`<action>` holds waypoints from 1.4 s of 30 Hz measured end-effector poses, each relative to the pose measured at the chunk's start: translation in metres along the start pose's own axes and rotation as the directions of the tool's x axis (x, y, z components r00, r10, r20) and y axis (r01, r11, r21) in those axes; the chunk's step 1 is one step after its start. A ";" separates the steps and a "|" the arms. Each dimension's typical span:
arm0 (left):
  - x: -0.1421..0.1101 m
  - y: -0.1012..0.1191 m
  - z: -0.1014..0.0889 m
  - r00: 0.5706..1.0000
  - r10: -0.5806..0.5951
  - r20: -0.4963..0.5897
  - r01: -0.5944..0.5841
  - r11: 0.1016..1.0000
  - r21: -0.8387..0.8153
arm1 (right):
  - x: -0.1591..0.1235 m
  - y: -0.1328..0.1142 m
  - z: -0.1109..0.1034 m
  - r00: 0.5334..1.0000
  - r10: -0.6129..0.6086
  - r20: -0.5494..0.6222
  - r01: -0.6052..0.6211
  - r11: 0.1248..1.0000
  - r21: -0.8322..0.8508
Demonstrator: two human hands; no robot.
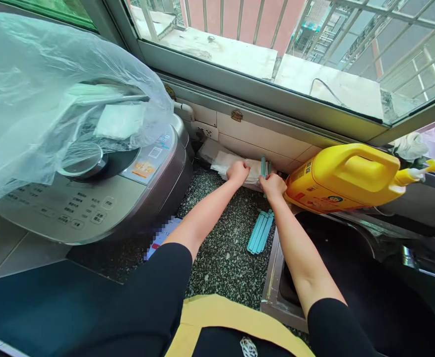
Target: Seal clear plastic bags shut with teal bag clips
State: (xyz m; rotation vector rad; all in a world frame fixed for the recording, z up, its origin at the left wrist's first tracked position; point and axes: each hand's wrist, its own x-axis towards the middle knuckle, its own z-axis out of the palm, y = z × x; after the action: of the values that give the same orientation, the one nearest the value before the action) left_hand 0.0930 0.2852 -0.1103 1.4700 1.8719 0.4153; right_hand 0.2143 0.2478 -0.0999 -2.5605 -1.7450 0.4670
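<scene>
Flat clear plastic bags (224,161) with pale contents lie at the back of the counter, against the tiled wall. My left hand (238,172) is closed on the edge of one bag, its thumb and fingers pinched together. Just to its right, my right hand (273,186) is closed around a teal bag-sealing clip (263,166) that stands up from the fingers beside the bag. Whether the clip sits on the bag's edge I cannot tell. Several more teal sealing clips (261,232) lie side by side on the speckled counter (224,258), below my right hand.
A silver rice cooker (91,208), partly covered by a large clear plastic bag (34,99), stands left. A yellow pump bottle (345,176) leans at right above the dark sink (329,243). The window frame (239,79) runs behind. A blue-white packet (165,235) lies near my left forearm.
</scene>
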 end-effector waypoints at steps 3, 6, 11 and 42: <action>0.006 0.002 0.003 1.000 0.005 0.015 -0.006 0.998 0.058 | 0.003 0.000 0.002 0.999 0.043 0.003 -0.043 0.999 -0.005; 0.008 0.001 0.006 1.000 0.002 0.024 -0.005 0.995 0.102 | 0.003 0.001 0.006 0.998 0.057 0.011 -0.057 0.998 -0.005; 0.005 -0.001 0.011 1.000 0.001 0.022 -0.004 0.992 0.127 | 0.004 0.003 0.009 0.998 0.054 0.010 -0.054 0.998 -0.010; -0.161 -0.083 -0.196 0.774 0.350 -0.527 -0.485 0.863 -0.140 | -0.108 -0.192 -0.097 0.411 -0.837 -0.362 0.853 0.493 -0.170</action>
State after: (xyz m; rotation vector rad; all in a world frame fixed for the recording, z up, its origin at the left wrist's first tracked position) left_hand -0.0861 0.1429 0.0267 1.6978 1.7281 1.3194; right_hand 0.0279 0.2382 0.0519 -1.2141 -2.4350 -0.0871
